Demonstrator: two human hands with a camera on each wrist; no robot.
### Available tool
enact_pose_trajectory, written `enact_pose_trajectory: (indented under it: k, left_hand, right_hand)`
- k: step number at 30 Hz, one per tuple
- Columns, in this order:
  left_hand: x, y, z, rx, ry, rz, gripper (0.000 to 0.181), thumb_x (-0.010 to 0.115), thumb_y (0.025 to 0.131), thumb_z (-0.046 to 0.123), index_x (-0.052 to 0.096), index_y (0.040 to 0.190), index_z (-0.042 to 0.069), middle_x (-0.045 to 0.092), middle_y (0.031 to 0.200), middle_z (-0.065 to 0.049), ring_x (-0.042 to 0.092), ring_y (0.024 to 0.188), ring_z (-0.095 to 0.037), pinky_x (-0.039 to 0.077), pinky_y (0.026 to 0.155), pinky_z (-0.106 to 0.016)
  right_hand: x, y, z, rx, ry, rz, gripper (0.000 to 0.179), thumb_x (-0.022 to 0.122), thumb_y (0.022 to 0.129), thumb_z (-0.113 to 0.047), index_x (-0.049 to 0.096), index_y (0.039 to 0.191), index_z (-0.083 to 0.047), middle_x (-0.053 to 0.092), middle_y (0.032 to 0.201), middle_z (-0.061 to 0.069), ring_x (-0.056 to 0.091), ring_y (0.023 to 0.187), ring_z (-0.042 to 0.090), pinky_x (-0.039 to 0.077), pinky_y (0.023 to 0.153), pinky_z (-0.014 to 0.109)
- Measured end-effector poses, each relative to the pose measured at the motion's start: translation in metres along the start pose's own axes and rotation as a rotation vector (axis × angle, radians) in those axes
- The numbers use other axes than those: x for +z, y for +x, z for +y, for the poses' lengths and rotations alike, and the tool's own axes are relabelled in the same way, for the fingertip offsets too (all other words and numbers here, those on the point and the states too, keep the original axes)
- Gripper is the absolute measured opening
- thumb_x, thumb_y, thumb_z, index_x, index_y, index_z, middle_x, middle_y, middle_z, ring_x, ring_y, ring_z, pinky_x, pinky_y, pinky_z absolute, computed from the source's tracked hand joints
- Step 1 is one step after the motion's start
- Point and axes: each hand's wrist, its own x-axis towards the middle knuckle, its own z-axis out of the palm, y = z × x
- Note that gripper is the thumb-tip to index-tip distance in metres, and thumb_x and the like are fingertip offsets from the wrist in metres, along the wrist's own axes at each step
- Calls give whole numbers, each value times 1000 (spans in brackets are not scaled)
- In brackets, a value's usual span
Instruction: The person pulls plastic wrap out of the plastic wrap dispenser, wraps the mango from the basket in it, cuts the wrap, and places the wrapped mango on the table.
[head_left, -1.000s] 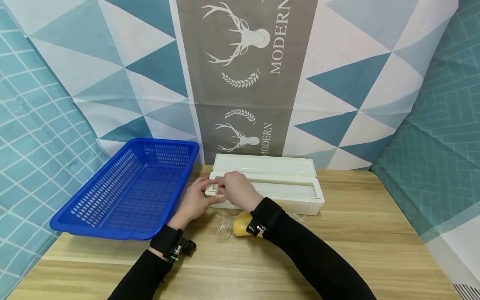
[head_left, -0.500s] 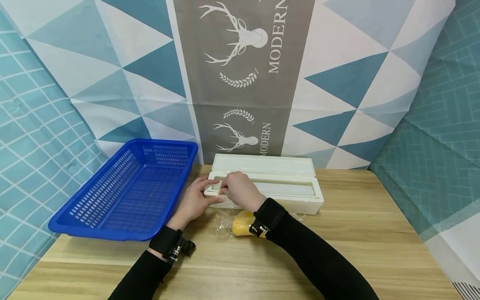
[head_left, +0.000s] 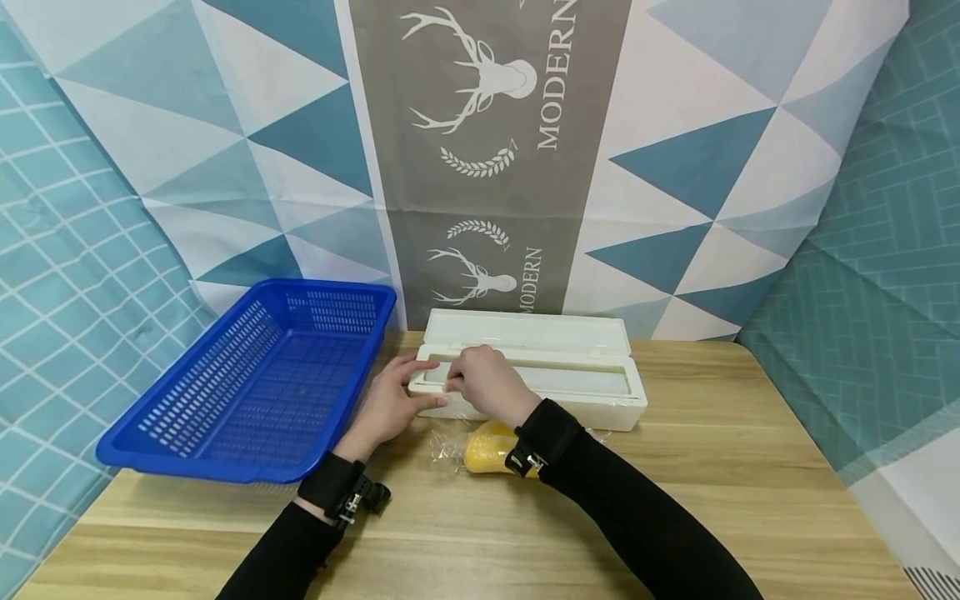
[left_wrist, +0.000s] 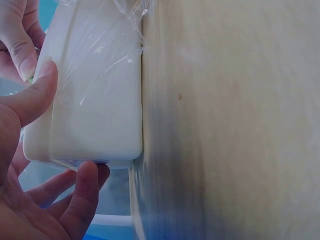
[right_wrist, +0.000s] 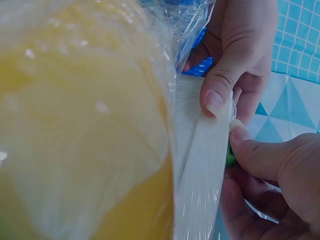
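A long white cling film dispenser [head_left: 600,410] lies on the table with its lid [head_left: 532,327] raised at the back. My left hand [head_left: 384,410] grips its left end, thumb on the front top edge and fingers round the end. Over the front rim, my right hand [head_left: 491,385] pinches a small green slider [right_wrist: 231,157], mostly hidden by the fingers. Clear cling film [left_wrist: 107,62] hangs down the dispenser's front. Before it lies a smooth yellow thing [head_left: 487,450] wrapped in film, partly under my right wrist; its kind cannot be told.
A blue slotted plastic basket [head_left: 292,392] stands to the left, close to my left forearm. The wooden table [head_left: 735,467] reaches to a patterned backdrop [head_left: 487,183] just behind the dispenser.
My right hand has slid a little to the right along the dispenser's rim, away from the left hand. The left hand, dispenser and yellow thing stay where they were.
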Motion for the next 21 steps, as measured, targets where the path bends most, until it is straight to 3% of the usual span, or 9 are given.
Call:
enact_pose_trajectory:
  k: [11,21]
  left_hand:
    - [1,0,-1,-7,9,-3,64,75,67,48,60,122,20,43,136,-11,51,108,-28,45,84,-41]
    - [0,2,0,-23,15,-4,62,75,67,47,61,121,21,43,136,-10,50,108,-27,44,85,-40]
  right_hand:
    - [1,-4,4,-37,-21,32,10,66,83,-27,73,82,-20,62,76,-10,55,72,4,43,68,20]
    - [-3,-7,7,-3,2,32,10,67,82,-27,73,81,-19,63,77,-9,56,71,5,44,67,20]
